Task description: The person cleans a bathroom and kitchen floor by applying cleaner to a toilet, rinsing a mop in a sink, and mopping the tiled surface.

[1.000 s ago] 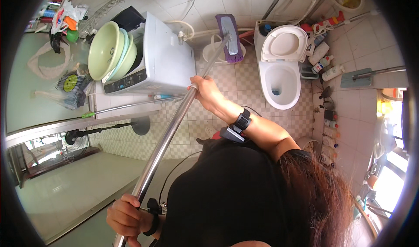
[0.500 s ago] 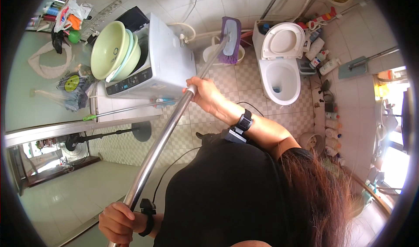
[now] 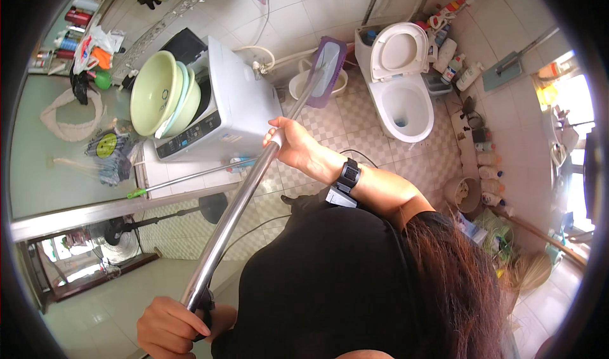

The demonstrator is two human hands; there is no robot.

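Both hands are closed around the long metal handle of a flat mop [image 3: 230,222]. At the lower left, my left hand [image 3: 170,327] wraps the handle near its end. Farther up, beside the washing machine, my right hand [image 3: 292,144] holds it at a pale collar. The mop's head, a grey plate with a purple fringed pad [image 3: 329,83], is tilted at the far end. It overlaps a white tub [image 3: 297,90] standing by the wall; from this view I cannot tell whether they touch.
Left of the handle stands a white washing machine [image 3: 244,99] with stacked green basins [image 3: 152,96] on it. A toilet [image 3: 406,108] with its lid raised is at the far right. Bottles [image 3: 471,77] line the right wall. A thin green-ended pole [image 3: 184,179] lies along the left ledge.
The mop head has shifted slightly left and down in view, and its pad appears turned. The whole view has also tilted a little. Both hands keep their hold on the handle.
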